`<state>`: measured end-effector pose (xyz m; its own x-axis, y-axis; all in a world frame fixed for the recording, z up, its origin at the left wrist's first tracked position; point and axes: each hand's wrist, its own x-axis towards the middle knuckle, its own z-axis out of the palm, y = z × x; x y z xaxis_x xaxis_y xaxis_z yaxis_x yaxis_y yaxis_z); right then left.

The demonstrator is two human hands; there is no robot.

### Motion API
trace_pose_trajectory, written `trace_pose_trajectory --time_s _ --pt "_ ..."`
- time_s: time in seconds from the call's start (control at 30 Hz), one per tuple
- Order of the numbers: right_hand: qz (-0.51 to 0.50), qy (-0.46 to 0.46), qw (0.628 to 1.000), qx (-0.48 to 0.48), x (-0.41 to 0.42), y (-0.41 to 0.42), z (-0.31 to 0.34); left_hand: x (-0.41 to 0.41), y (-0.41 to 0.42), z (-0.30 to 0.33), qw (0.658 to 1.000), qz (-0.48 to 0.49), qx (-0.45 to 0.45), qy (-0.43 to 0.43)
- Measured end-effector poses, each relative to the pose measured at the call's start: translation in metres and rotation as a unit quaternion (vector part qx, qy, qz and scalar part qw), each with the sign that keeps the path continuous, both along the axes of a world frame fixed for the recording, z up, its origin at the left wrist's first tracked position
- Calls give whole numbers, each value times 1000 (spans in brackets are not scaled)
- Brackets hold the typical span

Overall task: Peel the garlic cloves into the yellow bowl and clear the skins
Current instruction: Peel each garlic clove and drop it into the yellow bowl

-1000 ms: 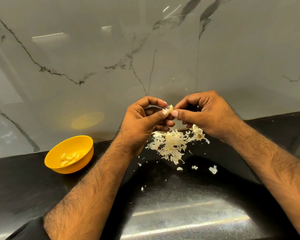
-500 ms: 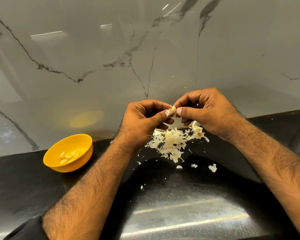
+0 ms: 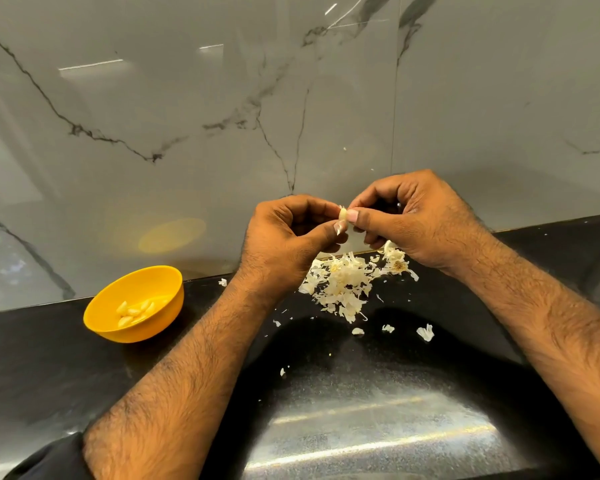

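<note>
A pale garlic clove is held up in front of the wall, pinched between both hands. My left hand grips it from the left with curled fingers and thumb. My right hand pinches it from the right, thumb nail against the clove. Below the hands a heap of white garlic skins lies on the black counter. The yellow bowl stands at the left with several peeled cloves inside.
Loose skin scraps are scattered in front of the heap on the black counter. A grey marble wall rises right behind the hands and the bowl.
Both hands stay together on the clove with only small finger shifts; the right thumb now presses on its side. The bowl and the skin heap have not moved.
</note>
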<state>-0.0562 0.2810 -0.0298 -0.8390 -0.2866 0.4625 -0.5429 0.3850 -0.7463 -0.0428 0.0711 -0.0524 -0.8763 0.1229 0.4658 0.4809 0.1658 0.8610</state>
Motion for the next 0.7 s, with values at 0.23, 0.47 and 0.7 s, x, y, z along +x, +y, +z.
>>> trace_pose_trajectory --time_s 0.23,0.47,0.7 --pt "-10 6 999 35 3 -3 1 -1 -2 -2 992 60 -95 62" --pt "-39 39 994 94 3 -7 -1 0 -1 -2 964 120 -187 148" --pt "-55 56 990 115 2 -9 -4 2 0 2 933 142 -258 207"
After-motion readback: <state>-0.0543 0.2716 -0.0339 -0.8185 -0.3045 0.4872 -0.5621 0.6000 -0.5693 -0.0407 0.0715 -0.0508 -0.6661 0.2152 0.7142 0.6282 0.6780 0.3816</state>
